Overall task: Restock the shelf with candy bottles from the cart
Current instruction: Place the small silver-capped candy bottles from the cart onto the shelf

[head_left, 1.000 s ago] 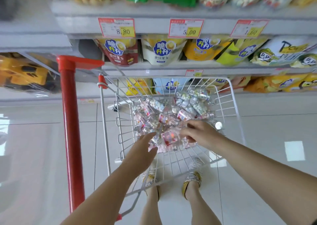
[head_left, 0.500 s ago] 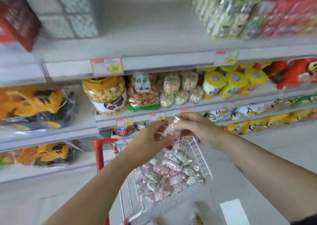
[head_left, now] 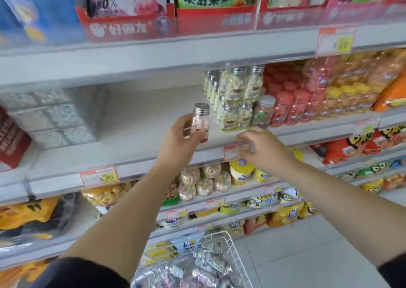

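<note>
Nearest, at the bottom edge, a white wire shopping cart (head_left: 232,243) is carrying a heap of small clear silver-capped candy bottles (head_left: 208,265), all lying on their sides. Pale grey floor tiles (head_left: 307,254) are stretching away to the right of it, up to the foot of the shelving. Two bare forearms are reaching up from dark sleeves, past lower shelves where clear tubs of pastel sweets (head_left: 197,182) are standing.

Higher up, the left hand (head_left: 178,140) is gripping one clear plastic bottle of pink and white candies (head_left: 201,125), fingers and thumb curling round its body, silver screw cap pointing up. It is hovering upright over the front of the pale grey shelf board (head_left: 140,129), just left of the stock already there; whether its base is touching the board cannot be told.

Beside it, the right hand (head_left: 263,149) is reaching to the shelf's front lip, over a red-and-white price tag (head_left: 236,151), fingers loosely straight and holding nothing.

Behind the hands, silver-capped bottles of pale yellow candies (head_left: 237,98) are standing stacked in two layers, with red-capped bottles of red sweets (head_left: 292,105) crowding just to their right. Left of the held bottle the board is lying bare as far as some blurred pale patterned boxes (head_left: 55,120). Above, red cardboard display trays (head_left: 215,19) are holding bright snack bags.
</note>
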Motion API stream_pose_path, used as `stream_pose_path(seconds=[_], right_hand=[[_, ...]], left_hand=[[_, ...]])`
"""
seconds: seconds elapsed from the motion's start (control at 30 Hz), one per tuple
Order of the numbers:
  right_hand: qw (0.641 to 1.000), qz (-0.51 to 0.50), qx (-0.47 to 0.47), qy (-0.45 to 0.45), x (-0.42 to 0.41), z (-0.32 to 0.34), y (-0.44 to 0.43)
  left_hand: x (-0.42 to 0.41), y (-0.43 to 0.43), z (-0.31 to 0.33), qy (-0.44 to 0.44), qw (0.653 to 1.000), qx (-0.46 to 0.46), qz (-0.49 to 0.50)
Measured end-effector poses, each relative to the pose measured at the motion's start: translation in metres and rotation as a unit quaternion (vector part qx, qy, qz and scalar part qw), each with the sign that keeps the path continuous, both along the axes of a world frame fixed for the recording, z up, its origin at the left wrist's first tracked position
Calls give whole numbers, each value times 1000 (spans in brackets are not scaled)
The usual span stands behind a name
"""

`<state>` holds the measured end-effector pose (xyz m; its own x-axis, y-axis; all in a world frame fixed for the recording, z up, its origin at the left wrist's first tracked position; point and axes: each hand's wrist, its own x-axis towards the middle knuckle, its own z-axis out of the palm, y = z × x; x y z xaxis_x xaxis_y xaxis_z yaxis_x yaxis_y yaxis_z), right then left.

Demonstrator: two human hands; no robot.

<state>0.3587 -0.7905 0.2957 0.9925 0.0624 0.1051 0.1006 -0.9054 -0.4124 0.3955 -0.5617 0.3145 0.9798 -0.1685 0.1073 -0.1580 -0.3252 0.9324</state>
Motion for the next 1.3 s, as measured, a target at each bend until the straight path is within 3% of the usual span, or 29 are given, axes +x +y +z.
stream_pose_path(seconds=[0.13, 0.47, 1.3], right_hand=[[997, 13, -37, -59, 6, 0, -5], [995, 47, -75, -51, 10, 1, -9], [994, 38, -68, -71, 11, -1, -5]], left_hand=[[42, -15, -7, -7, 999, 22, 40], [63, -40, -9, 25, 988, 154, -10], [102, -49, -13, 10, 990, 127, 64]])
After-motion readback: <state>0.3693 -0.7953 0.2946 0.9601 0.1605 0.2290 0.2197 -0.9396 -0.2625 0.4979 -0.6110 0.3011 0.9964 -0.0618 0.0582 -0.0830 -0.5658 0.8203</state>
